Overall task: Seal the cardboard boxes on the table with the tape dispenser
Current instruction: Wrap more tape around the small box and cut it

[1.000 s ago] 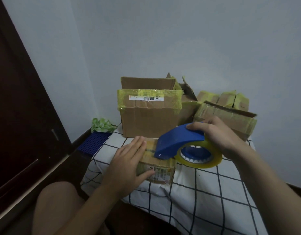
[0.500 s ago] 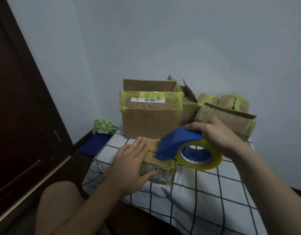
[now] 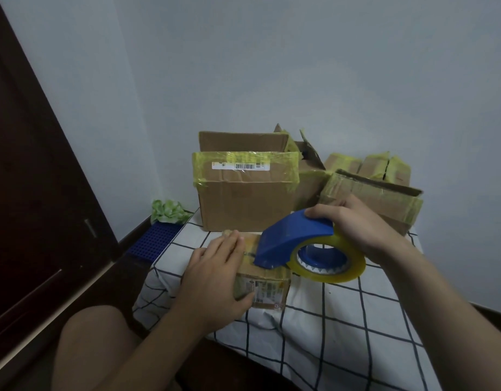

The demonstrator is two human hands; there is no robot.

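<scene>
My right hand [image 3: 356,230] grips the tape dispenser [image 3: 294,235], fingers curled over the blue hood and the yellow tape roll [image 3: 353,273] hanging below. The dispenser's front edge sits on top of the small box [image 3: 267,287], right next to my left hand [image 3: 215,280]. That hand lies flat on the box's left end, fingers straight and pressing down, thumb against the front face. The box sits near the front-left edge of the counter [image 3: 342,334], on the checked cloth. Risks as I judge them: the box looks light, so a pull could drag it or bunch the cloth if the left hand eases off. The blade is close to my fingertips, so a slip could nick them, and tape could go on crooked or wrinkle. The box is brown cardboard, yellowish tape already on top, printed label on the front, corners a bit soft. Behind it stands a large box [image 3: 243,201] with a barcode label and flaps up. An open box [image 3: 384,198] with a taped rim is to the right, with smaller taped boxes [image 3: 376,165] at the back.
</scene>
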